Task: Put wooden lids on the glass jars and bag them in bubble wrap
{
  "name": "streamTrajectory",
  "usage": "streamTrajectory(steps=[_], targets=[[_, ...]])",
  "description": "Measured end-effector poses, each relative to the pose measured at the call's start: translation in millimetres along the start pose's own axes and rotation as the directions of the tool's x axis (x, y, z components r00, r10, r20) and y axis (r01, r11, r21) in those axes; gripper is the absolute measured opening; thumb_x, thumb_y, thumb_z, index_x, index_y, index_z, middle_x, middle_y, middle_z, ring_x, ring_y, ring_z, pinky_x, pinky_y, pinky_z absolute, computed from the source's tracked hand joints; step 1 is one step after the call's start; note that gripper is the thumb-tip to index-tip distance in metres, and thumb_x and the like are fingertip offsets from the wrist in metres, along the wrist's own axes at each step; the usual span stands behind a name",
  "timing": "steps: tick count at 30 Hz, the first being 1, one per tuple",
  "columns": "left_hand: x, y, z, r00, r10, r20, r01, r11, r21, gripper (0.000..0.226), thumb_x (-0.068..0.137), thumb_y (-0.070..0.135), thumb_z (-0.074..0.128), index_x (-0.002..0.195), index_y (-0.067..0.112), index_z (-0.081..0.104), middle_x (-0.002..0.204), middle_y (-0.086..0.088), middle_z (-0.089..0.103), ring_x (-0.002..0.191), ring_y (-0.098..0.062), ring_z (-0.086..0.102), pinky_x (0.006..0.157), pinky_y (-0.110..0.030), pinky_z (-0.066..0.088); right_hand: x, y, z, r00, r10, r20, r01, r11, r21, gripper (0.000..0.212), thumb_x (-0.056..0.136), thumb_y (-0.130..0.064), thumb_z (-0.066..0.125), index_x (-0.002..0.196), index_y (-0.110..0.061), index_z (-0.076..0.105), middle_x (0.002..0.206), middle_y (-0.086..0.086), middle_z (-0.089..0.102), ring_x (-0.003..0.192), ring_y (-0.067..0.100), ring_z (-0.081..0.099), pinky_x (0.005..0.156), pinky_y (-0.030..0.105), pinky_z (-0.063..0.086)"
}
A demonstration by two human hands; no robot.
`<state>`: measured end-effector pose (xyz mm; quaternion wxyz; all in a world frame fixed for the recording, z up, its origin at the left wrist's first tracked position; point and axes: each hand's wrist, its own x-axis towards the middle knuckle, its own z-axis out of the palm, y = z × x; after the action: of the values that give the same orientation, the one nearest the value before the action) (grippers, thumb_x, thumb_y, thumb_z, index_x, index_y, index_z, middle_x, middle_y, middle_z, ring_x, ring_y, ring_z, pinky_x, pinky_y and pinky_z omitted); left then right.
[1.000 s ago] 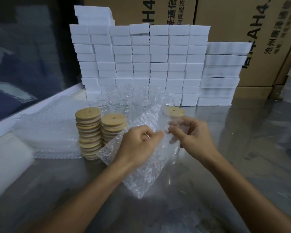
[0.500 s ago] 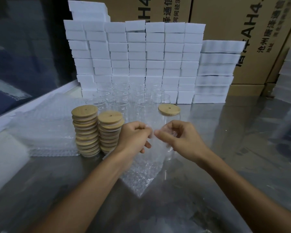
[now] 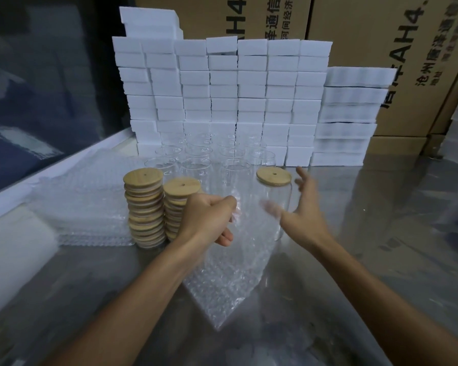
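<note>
Where the steel table [image 3: 368, 233] meets the wall at far left, a flat pile of bubble wrap bags [image 3: 90, 207]. Just right of that pile, two stacks of wooden lids [image 3: 146, 207], the left stack taller, each top lid with a small centre hole. Behind the stacks, rows of open glass jars [image 3: 196, 165], backed by a wall of white boxes [image 3: 222, 88] and brown cartons [image 3: 381, 48]. Right of the lid stacks, left hand [image 3: 208, 220], fingers curled, pinching the top edge of a bubble wrap bag [image 3: 230, 281] hanging down to the table. Right of that bag, upright on the table, a lidded jar [image 3: 274, 196], wooden lid seated on its mouth. Just right of the lidded jar, right hand [image 3: 302, 212], blurred, fingers spread and straight, close beside the glass; contact not discernible.
</note>
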<state>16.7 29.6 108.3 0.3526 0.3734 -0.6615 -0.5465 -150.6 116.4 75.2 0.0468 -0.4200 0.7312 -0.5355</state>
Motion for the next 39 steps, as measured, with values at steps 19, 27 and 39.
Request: streamTrajectory(steps=[19,27,39], targets=[[0,-19,17,0.980,0.038,0.193,-0.115,0.907,0.405,0.010,0.069,0.024,0.067,0.062,0.020,0.074,0.046,0.012,0.063,0.045,-0.016,0.067,0.056,-0.032,0.061,4,16,-16,0.959,0.259,0.114,-0.283,0.874,0.394,0.083,0.060,-0.029,0.090,0.130,-0.018,0.047,0.114,0.007,0.070,0.095,0.019,0.068,0.070,0.026,0.052],[4,-13,39,0.984,0.034,0.174,-0.079,0.963,0.257,0.028,0.073,-0.008,0.066,0.074,0.020,0.069,0.074,-0.001,0.068,0.046,-0.019,0.065,0.049,-0.028,0.056,-10,-65,-50,0.902,0.154,0.404,-0.400,0.652,0.644,0.050,0.068,-0.034,0.081,0.108,-0.012,0.064,0.116,0.018,0.074,0.102,0.026,0.075,0.080,0.029,0.060],[-3,-14,60,0.942,0.293,0.163,-0.327,0.910,0.254,0.052,0.070,0.005,0.078,0.092,0.040,0.047,0.089,0.021,0.057,0.068,-0.008,0.056,0.058,-0.013,0.040,-24,-97,-43,0.881,0.262,0.395,-0.472,0.425,0.772,0.083,0.068,-0.052,0.084,0.134,-0.009,0.058,0.137,0.024,0.060,0.128,0.036,0.060,0.110,0.047,0.047]])
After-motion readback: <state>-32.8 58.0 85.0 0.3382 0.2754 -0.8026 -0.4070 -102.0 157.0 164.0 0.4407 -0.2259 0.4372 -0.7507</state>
